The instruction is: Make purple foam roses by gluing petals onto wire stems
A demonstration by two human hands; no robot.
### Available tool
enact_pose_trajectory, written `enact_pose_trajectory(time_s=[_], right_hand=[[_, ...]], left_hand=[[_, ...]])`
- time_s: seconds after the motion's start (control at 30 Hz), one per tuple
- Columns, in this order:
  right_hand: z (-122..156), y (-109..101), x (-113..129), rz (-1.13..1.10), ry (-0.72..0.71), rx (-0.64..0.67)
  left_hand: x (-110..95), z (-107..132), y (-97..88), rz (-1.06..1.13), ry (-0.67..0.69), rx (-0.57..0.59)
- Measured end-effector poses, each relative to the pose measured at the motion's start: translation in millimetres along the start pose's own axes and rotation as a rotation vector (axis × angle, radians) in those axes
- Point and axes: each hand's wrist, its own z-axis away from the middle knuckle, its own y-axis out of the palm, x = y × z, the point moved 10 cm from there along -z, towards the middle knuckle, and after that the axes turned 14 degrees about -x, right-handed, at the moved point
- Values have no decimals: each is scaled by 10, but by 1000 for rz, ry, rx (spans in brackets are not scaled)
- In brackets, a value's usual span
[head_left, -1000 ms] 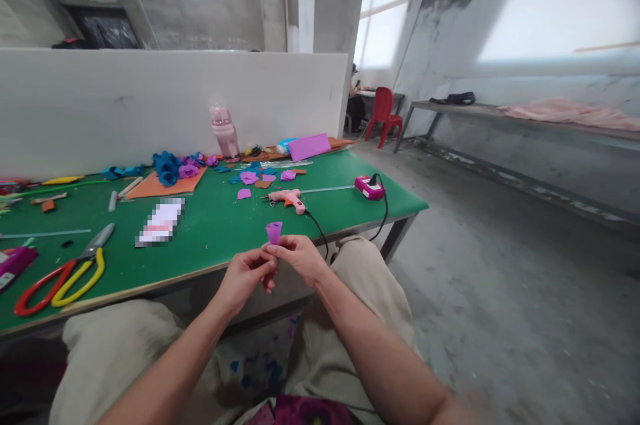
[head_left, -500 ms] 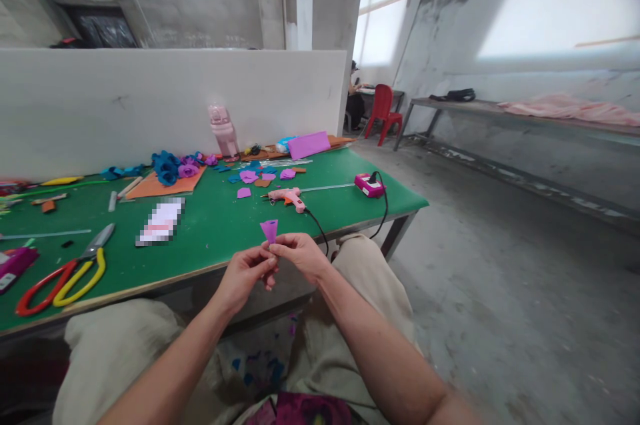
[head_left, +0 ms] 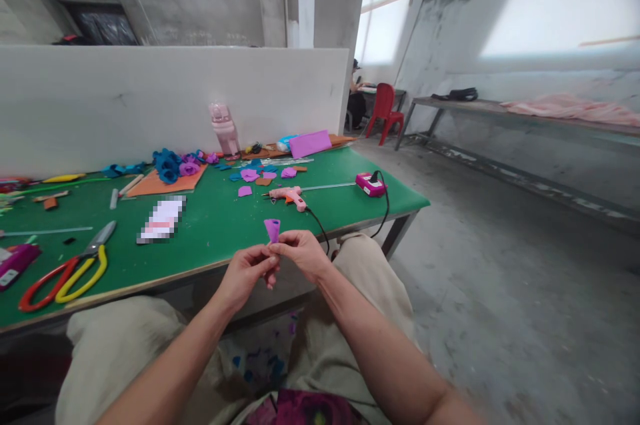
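Observation:
Between my two hands, just off the table's front edge, stands a small purple paper flower [head_left: 273, 229], rolled into a cone with its wide end up. My left hand [head_left: 251, 269] pinches its lower end between thumb and fingers. From the other side, my right hand [head_left: 299, 253] closes thumb and forefinger on the base of the cone. Behind them on the green table [head_left: 215, 238] lies a pink glue gun [head_left: 289, 196], its tip to the left. Cut purple petals [head_left: 249, 175] and several blue and brown pieces are scattered beyond it.
Red-and-yellow-handled scissors [head_left: 75, 271] lie at left near a blurred-out phone [head_left: 163, 219]. Blue and purple paper flowers [head_left: 167, 166] rest on an orange sheet. A magenta power box [head_left: 370, 185] with a black cord sits at right. A pink bottle [head_left: 224, 129] stands against the partition.
Both hands keep their pinch on the purple paper flower. The cone has turned slightly, and the view has shifted a little.

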Motion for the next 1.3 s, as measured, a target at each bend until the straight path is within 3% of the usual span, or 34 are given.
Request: enact_pose_trajectory(time_s=[0.3, 0.53, 0.73, 1.07, 1.3], right_hand=[[-21, -24, 1, 46, -11, -43], [2, 40, -87, 55, 73, 79], [51, 100, -1, 21, 20, 143], [60, 141, -61, -4, 55, 180], [32, 62, -32, 147, -17, 54]], left_hand=[[-83, 9, -6, -28, 49, -41], [-73, 11, 0, 8, 48, -14], [-4, 0, 32, 90, 12, -3], [57, -1, 56, 144, -29, -16], [58, -2, 81, 152, 3, -35]])
